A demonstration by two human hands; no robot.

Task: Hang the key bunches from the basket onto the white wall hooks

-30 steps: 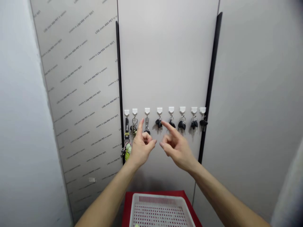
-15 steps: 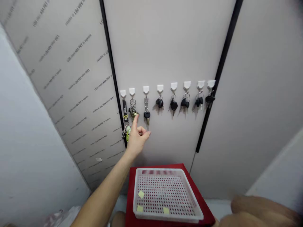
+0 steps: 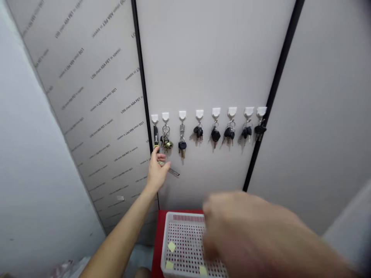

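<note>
My left hand [image 3: 157, 170] has its fingers closed round the lower part of the keychain with a black strap [image 3: 155, 135], which hangs from the leftmost hook. A thin metal strip [image 3: 174, 172] sticks out to the right past my thumb, and the keys are mostly hidden by the hand. Just right of it hangs a bunch with brass-coloured keys [image 3: 167, 144], apart from my fingers. Smeared by motion, my right hand [image 3: 228, 224] is in front of the white plastic basket [image 3: 185, 217]; its fingers cannot be made out.
White hooks [image 3: 216, 111] in a row hold several more key bunches [image 3: 215, 135] with black heads. Below, the basket holds small yellow paper squares [image 3: 171, 246] and rests on a red surface [image 3: 158, 235]. Black strips [image 3: 278, 73] run down the panel.
My left hand has moved left and down from the brass-coloured keys to the strap keychain, fingers now closed round it. My right hand has come up from the lower right over the basket.
</note>
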